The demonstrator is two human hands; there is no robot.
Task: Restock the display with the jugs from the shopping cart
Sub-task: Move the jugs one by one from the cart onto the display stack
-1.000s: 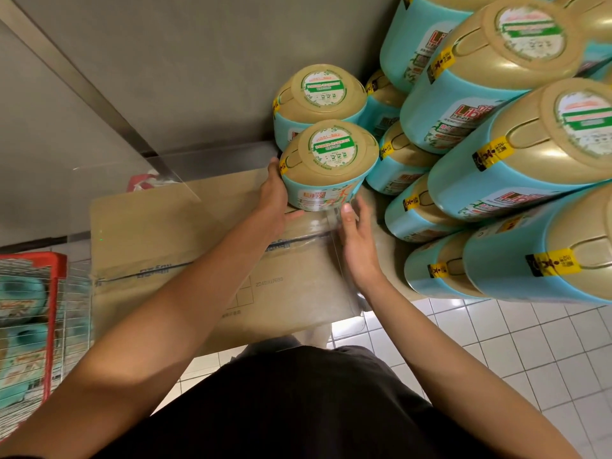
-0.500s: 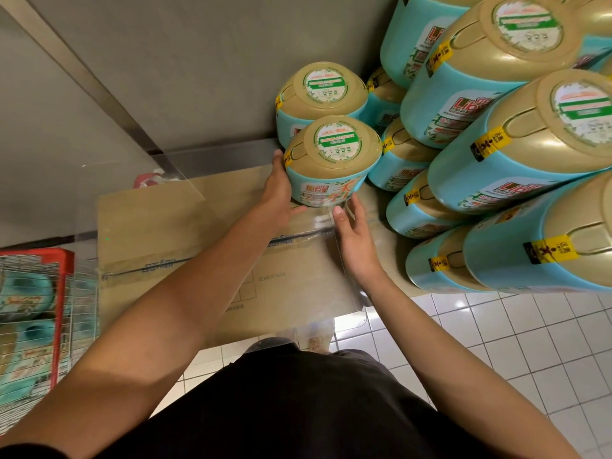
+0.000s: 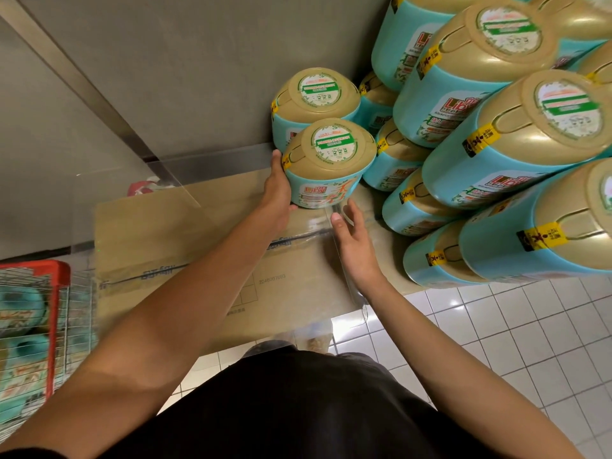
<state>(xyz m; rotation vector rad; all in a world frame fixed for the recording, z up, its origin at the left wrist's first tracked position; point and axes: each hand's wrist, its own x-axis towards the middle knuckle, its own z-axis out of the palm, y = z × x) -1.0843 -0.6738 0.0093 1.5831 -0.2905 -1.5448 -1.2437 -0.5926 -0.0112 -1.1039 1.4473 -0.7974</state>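
Jug is right at the display, gold cap up towards the head camera, teal body low on the flat cardboard box that serves as the base here. It sits just in front of a second jug against the grey wall, and just left of the big stack of jugs piled on their sides.

The left grip is grasping the jug on its left flank, thumb up beside the cap and palm pressed to the label. The right grip is released, fingers straight and loose, tips at the jug's lower front edge. I can't tell if they touch it. A clear film over the box blurs that edge, so whether the base is fully down is hard to call.

I'd say this is the placing step: one jug being seated in the front row, nearly done. Over at far left the red-rimmed shopping cart shows more teal jugs behind its wire, so the restock as a whole looks far from over.

The next move calls for squaring the jug up snug to its neighbours and letting the left grip go without tipping it. Then it's a turn left and a reach into the cart for another, minding the leaning stack at right
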